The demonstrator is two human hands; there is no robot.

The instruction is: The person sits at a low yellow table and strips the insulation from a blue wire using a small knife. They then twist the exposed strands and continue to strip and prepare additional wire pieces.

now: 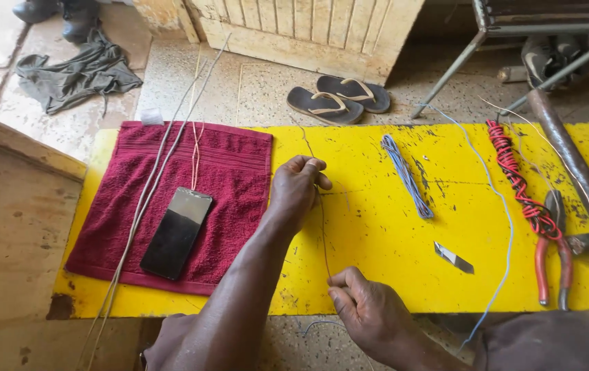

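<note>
The surface [377,227] is bright yellow w/ dark scratches. The towel [232,172] is dark red (ribbed bands at the top), the phone [176,233] black. One twisted wire bundle [406,175] is blue-grey, another [517,185] red & black; the pliers [552,264] have red handles.

head cam, close, looks down over yellow bench [377,227].

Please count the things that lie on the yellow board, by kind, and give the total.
Towel: 1
Phone: 1
Twisted wire bundles: 2, one blue, one red
Pliers: 1
Blade: 1
Hammer: 1
Thin wire stretched between left hand and right hand: 1
Total: 8, loose long strands not counted.
</note>
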